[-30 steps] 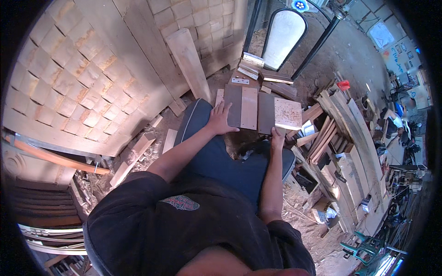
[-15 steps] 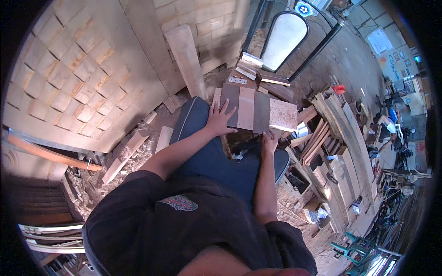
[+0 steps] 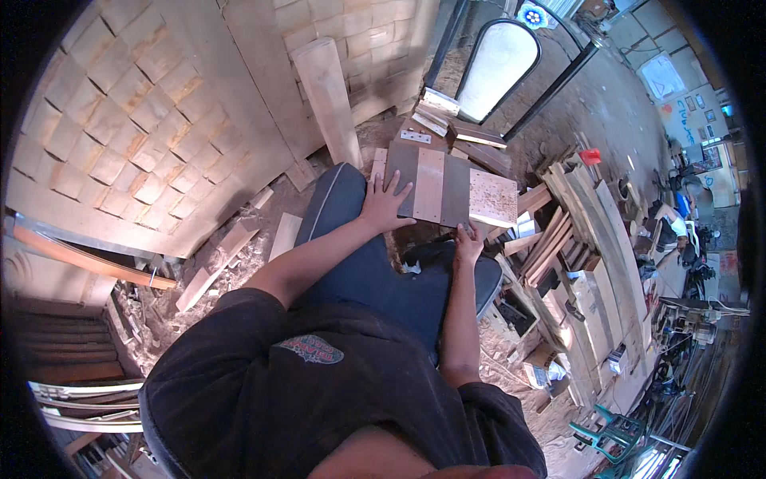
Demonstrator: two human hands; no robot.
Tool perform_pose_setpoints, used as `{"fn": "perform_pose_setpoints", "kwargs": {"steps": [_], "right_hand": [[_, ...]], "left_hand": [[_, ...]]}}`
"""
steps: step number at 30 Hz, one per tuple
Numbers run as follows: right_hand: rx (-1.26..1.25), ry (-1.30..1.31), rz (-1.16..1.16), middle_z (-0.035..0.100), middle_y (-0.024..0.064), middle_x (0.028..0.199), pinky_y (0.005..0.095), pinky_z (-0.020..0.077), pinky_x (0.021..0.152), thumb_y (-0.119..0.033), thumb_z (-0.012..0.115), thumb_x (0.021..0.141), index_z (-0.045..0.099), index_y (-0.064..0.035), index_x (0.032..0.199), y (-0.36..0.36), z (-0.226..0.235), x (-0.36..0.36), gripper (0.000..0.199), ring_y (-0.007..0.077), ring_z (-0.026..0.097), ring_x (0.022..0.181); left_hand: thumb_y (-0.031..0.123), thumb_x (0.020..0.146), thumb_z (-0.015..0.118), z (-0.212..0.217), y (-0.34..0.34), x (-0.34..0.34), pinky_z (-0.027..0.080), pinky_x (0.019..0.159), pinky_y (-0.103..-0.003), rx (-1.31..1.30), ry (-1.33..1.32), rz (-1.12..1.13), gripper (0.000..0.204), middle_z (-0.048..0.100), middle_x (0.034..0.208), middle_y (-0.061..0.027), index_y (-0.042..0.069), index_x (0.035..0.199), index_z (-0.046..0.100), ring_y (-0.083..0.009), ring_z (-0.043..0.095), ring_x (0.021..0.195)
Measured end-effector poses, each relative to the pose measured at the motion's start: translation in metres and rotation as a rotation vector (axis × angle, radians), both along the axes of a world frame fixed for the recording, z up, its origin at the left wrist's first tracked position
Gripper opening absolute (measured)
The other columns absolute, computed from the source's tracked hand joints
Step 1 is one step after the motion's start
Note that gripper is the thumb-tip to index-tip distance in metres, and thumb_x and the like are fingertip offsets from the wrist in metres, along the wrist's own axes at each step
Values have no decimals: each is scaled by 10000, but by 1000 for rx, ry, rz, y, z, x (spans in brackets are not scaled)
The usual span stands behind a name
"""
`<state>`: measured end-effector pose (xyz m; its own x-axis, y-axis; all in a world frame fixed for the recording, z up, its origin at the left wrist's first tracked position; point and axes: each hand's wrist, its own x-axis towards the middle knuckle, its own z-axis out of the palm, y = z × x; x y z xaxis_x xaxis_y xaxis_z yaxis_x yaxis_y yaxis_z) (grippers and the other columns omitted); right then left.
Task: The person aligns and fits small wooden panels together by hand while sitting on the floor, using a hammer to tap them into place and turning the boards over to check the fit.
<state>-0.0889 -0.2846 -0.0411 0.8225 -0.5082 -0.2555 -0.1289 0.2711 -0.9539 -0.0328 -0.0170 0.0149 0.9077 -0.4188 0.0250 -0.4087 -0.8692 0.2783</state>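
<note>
Fingers of the left hand (image 3: pixel 386 203) are spread flat, palm down, pressing on the near left edge of the panel (image 3: pixel 435 188), a flat board of dark and pale wood strips. On the other side, the right hand (image 3: pixel 468 241) has its fingers curled at the panel's near right edge; they seem to pinch or steady that edge, though from above I cannot tell whether they really clamp it.

That panel lies in front of the seated person's knees, resting on a low stack of boards (image 3: pixel 471 137), with a speckled pale block (image 3: pixel 492 198) butted against its right side. Offcuts (image 3: pixel 570 215) lean in a heap to the right, and a wall of wood shingles (image 3: pixel 120 136) fills the left.

To my eye the step in hand is squaring and holding the panel in place, both hands settling it. Whatever comes after would want the left palm to keep it from sliding while the right adjusts that corner carefully.
</note>
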Motion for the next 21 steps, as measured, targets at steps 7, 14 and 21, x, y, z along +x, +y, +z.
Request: {"fn": "perform_pose_setpoints", "kwargs": {"steps": [7,14,21], "right_hand": [[-46,14,26,639,27,823,210,394,524,1,713,850,570,-4,1202,-5,1,2,380,88,569,644],[-29,-8,23,636,34,844,226,415,561,-11,718,853,566,-18,1198,-9,-5,2,377,103,578,677],[-38,-25,24,678,113,974,266,511,660,-42,743,834,559,22,1224,-10,-10,1,436,155,641,793]], "left_hand": [[722,756,618,1,-4,1,172,1147,-603,4,-33,-7,936,226,1574,-226,206,1500,380,-554,256,1375],[717,754,620,3,-5,1,187,1147,-593,-18,-38,-14,929,241,1566,-232,189,1486,405,-545,265,1373],[683,756,644,2,-4,2,189,1146,-595,-30,-32,-28,922,257,1558,-234,169,1484,405,-545,264,1372]]}}
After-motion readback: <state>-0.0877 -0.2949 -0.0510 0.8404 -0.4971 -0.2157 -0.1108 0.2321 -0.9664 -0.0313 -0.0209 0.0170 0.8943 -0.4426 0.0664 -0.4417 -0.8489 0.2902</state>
